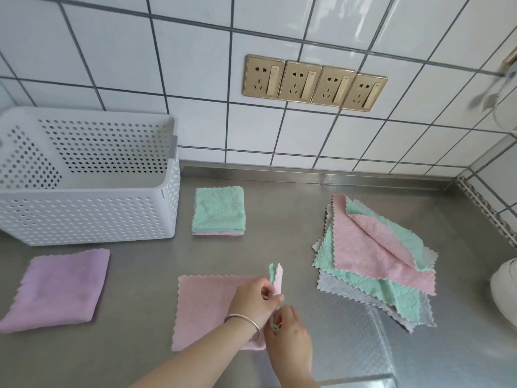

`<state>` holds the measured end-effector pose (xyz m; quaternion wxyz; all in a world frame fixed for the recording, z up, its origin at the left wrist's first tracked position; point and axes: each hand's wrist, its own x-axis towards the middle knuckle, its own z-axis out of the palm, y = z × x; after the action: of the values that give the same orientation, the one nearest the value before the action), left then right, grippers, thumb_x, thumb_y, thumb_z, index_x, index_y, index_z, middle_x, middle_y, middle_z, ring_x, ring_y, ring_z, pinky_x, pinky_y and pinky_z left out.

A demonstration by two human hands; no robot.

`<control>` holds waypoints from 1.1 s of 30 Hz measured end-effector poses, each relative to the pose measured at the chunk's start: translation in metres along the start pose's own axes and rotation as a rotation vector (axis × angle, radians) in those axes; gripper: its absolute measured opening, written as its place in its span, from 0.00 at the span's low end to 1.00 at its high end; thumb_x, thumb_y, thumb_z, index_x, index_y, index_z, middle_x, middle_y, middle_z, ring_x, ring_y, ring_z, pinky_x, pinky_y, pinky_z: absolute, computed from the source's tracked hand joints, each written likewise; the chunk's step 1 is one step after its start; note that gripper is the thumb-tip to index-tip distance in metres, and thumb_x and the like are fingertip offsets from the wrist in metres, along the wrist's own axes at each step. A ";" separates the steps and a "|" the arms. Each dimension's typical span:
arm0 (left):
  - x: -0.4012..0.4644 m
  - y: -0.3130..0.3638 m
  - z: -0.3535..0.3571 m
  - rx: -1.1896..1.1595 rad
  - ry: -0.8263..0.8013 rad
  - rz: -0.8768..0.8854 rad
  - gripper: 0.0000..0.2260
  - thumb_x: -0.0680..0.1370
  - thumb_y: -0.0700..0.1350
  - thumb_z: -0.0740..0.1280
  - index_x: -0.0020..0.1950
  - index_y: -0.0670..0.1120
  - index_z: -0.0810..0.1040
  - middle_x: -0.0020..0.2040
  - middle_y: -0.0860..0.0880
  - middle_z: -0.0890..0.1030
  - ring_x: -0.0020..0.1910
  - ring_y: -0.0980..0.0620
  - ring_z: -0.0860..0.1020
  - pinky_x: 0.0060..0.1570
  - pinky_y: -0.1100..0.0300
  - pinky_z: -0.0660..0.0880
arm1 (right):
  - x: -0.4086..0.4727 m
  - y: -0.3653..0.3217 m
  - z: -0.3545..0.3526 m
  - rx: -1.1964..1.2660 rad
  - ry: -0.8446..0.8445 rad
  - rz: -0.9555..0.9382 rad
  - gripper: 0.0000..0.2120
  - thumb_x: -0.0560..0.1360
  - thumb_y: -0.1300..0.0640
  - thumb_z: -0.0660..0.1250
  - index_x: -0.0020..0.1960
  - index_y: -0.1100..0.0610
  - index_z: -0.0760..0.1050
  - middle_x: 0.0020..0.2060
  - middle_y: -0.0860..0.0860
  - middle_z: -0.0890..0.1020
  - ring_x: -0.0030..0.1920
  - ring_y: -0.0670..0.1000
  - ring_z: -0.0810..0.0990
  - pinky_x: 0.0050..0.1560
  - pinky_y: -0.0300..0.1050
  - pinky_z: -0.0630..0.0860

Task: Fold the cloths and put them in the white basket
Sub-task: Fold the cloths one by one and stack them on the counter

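A pink cloth (204,309) lies on the steel counter in front of me, folded over, its right edge lifted. My left hand (253,301) pinches that raised edge, where a green and pink corner sticks up. My right hand (289,334) pinches the same edge nearer to me. A folded green-and-pink cloth (218,210) sits beside the white perforated basket (89,217) at the back left; nothing shows inside the basket. A folded purple cloth (58,289) lies at the left. A loose pile of pink, green and grey cloths (375,256) lies at the right.
The tiled wall carries a row of gold sockets (314,82). A white rounded object (505,289) stands at the right edge of the steel counter (279,242). Another white appliance (506,107) sits in the far right corner.
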<state>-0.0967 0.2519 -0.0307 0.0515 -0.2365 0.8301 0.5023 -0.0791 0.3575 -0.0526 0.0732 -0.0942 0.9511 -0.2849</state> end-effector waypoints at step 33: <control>-0.014 -0.102 -0.106 -0.022 0.425 -0.259 0.08 0.74 0.35 0.63 0.41 0.47 0.79 0.44 0.47 0.84 0.45 0.44 0.79 0.42 0.61 0.71 | -0.002 -0.017 0.076 -0.447 -0.219 -0.608 0.46 0.59 0.55 0.52 0.76 0.51 0.42 0.76 0.49 0.42 0.76 0.50 0.41 0.62 0.50 0.67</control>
<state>-0.0230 0.1266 -0.0569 -0.0629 -0.4418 0.7795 0.4396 -0.0598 0.3037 -0.1057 0.0641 -0.4151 0.9050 -0.0678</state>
